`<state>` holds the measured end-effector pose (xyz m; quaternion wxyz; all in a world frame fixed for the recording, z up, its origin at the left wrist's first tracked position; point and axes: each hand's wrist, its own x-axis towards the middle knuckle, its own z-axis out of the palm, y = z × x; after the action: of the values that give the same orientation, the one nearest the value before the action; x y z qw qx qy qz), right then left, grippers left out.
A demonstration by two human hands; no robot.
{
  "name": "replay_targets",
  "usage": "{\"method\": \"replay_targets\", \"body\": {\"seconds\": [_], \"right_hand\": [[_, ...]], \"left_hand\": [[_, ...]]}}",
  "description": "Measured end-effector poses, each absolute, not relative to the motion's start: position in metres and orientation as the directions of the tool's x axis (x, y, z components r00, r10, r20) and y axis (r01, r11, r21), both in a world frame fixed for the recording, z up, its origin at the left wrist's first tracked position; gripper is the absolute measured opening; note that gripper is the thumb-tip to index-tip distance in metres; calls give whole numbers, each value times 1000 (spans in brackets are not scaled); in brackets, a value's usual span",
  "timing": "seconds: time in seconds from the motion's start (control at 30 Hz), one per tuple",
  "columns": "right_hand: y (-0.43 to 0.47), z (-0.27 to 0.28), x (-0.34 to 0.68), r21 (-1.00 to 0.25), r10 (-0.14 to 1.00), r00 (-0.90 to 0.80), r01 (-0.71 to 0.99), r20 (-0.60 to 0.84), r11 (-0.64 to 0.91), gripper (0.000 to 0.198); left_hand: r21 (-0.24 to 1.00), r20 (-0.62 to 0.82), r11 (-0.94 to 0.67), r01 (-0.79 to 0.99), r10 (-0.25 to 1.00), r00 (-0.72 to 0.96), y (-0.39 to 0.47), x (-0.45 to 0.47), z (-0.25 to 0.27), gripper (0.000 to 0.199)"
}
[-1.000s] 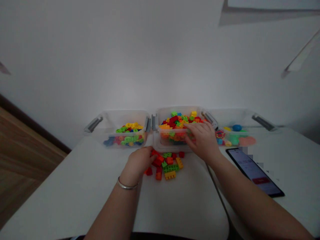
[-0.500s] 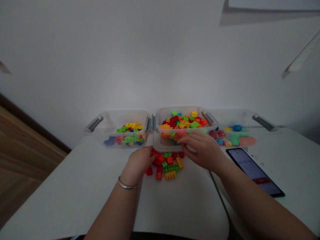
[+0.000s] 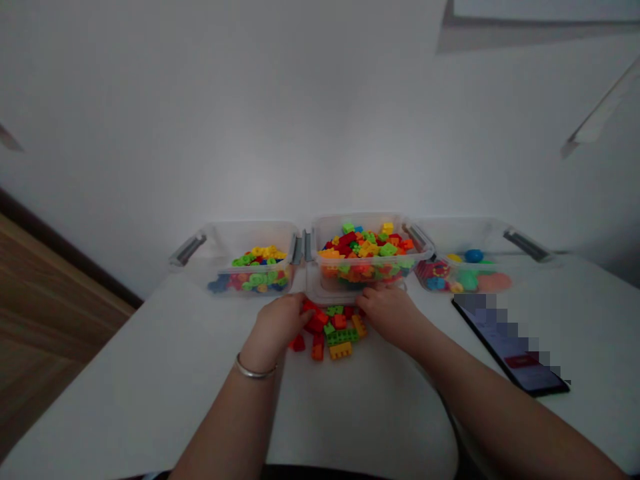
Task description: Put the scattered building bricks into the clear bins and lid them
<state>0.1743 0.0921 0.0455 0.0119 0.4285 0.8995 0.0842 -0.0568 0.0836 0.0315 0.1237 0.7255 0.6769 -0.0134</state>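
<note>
A loose pile of building blocks lies on the white table [image 3: 360, 407], with a green block [image 3: 343, 337], a yellow block [image 3: 341, 351] and an orange-red block [image 3: 318, 348] among them. On the pile's left side my left hand [image 3: 279, 327] is closed on a red building block [image 3: 316, 319], thumb across its edge. My right hand [image 3: 393, 312] is at the pile's right edge, fingers curled down by a small red block mostly covered by the fingertips. What these fingers grip is hidden.
Behind the pile stands a clear bin [image 3: 425, 252] full of blocks, on another clear container [image 3: 313, 293]. Left is a clear bin [image 3: 220, 270] of colourful pieces; right, another clear bin [image 3: 520, 265] with toys. A phone [image 3: 543, 383] lies at right.
My right hand has come down and toward me, from in front of the middle bin to the pile's right edge, its fingers curling. My left hand stays on the red building block.
</note>
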Motion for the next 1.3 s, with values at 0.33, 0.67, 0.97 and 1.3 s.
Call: {"method": "replay_targets", "body": {"seconds": [0.33, 0.67, 0.97, 1.3], "right_hand": [[83, 58, 168, 156, 827, -557, 812, -84, 563, 27], [86, 73, 193, 18, 744, -668, 744, 17, 668, 9], [91, 100, 217, -133, 547, -432, 685, 717, 716, 14], [125, 72, 230, -303, 603, -52, 828, 796, 471, 30]], "left_hand": [[133, -193, -41, 990, 979, 67, 79, -52, 42, 26], [142, -179, -54, 988, 981, 79, 77, -52, 42, 25], [140, -205, -51, 989, 975, 79, 79, -52, 44, 25], [140, -210, -53, 989, 974, 82, 78, -52, 46, 23]]}}
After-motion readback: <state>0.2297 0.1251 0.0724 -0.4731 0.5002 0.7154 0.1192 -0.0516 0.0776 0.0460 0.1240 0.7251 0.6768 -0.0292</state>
